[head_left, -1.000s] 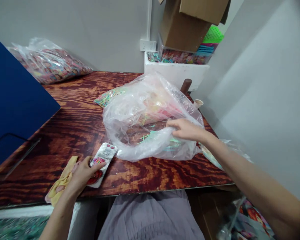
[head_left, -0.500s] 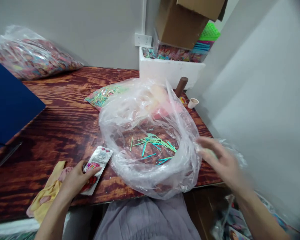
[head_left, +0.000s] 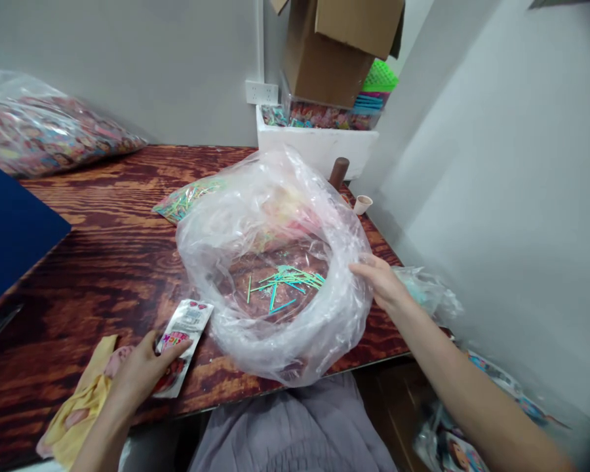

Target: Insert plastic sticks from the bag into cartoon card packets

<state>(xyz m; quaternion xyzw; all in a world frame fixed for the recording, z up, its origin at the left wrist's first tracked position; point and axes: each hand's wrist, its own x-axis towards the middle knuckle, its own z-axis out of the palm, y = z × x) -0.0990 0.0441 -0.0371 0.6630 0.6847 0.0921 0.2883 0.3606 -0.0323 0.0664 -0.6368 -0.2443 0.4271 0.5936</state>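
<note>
A large clear plastic bag (head_left: pixel 290 341) stands wide open on the table, its rim rolled into a thick ring. Thin green and blue sticks (head_left: pixel 295 278) lie loose inside, with pale crumbs among them. At the bag's right side, my right hand (head_left: pixel 383 282) pinches the plastic between thumb and fingers. My left hand (head_left: pixel 150 367) holds a flat, silvery printed packet (head_left: pixel 189 321) left of the bag, its thumb across the front. Beneath my left wrist lies a crumpled yellow and pink cloth (head_left: pixel 86 393).
A filled bag of thin coloured sticks (head_left: pixel 189 196) lies behind the open bag. A white foam box (head_left: pixel 314 144), a cardboard box (head_left: pixel 329 65), a brown cylinder (head_left: pixel 339 172) and a paper cup (head_left: pixel 362 204) stand at the back right. A blue panel (head_left: pixel 14 236) juts in at left.
My right hand has come in from the right and taken hold of the bag's side. Its rim has shifted and covers some sticks at the right. The left hand keeps the packet.
</note>
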